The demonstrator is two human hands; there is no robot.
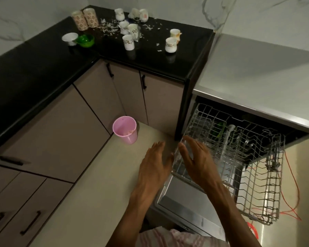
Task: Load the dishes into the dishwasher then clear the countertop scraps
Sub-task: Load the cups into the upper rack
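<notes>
Reaching out in front of me, I have both hands spread flat with the fingers straight and apart, holding nothing. My left hand [154, 162] hovers over the pale floor [89, 202], its thumb just beside the near left corner of the wire rack [239, 157]. My right hand [194, 157] lies over that same corner, fingertips at the rack's left rim; I cannot tell whether they actually touch the wire.

The rack is pulled out of the dishwasher [257, 125] to the right of my fingers, and the open door [182, 196] lies under my right forearm. Deep in the rack, beyond my right fingertips, something green [219, 130] stands among the tines; I cannot make out what it is.

Left of and beyond my left fingers a pink bucket [125, 130] stands on the floor by the cabinets [61, 131], with a few bits at its bottom.

Far ahead of both hands, the black countertop [43, 72] carries the dishes: white cups [128, 42] grouped in the middle, two more [171, 44] to the right, two patterned tumblers [85, 19] at the left, and a green bowl [85, 40] touching a white bowl [70, 38]. White scraps [109, 26] are scattered among the cups.

An orange cord [292, 184] trails on the floor past the rack, to the right of my right hand.
</notes>
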